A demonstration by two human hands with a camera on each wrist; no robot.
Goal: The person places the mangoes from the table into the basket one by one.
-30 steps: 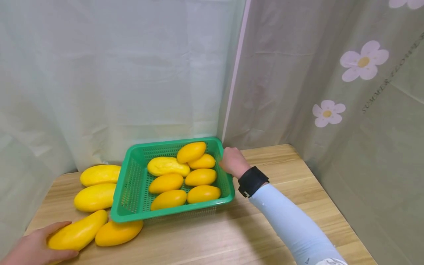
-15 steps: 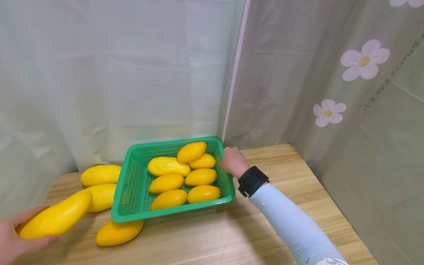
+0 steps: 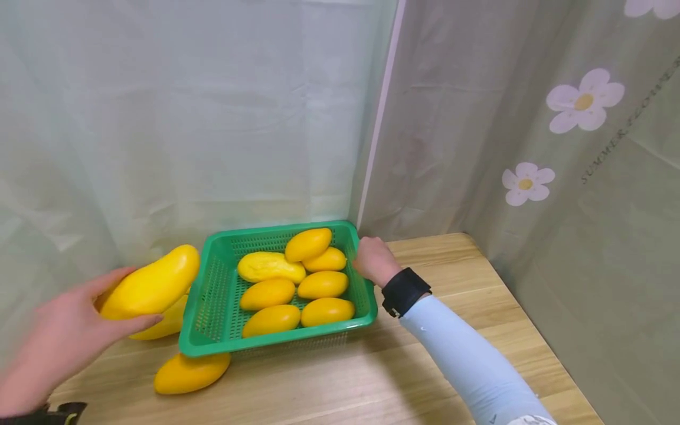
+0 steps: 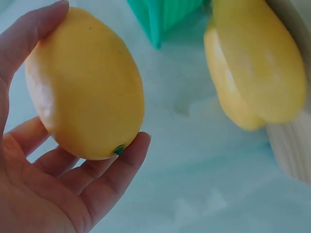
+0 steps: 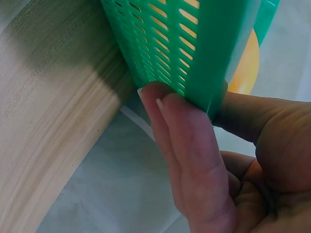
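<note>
My left hand (image 3: 71,333) holds a yellow mango (image 3: 154,283) in the air, just left of the green perforated basket (image 3: 276,340). In the left wrist view, fingers and thumb wrap its sides, and a small green stem spot (image 4: 119,149) shows at one end. My right hand (image 3: 374,260) grips the basket's right rim. The right wrist view has its fingertips (image 5: 187,114) against the outer slotted wall and the thumb on the inner side. Inside the basket lie several mangoes (image 3: 268,294), most in the middle and right, one resting on top of others.
A yellow mango (image 3: 169,323) lies on the wooden table (image 3: 319,389), partly hidden behind the held one. An orange-yellow mango (image 3: 191,373) rests by the basket's front left corner. Pale curtains (image 3: 239,118) hang close behind the table, and a flowered curtain (image 3: 584,236) stands at the right.
My left hand has lifted the mango off the table, drawn it left, then carried it up and right toward the basket's left edge. My right hand and the basket have stayed put.
</note>
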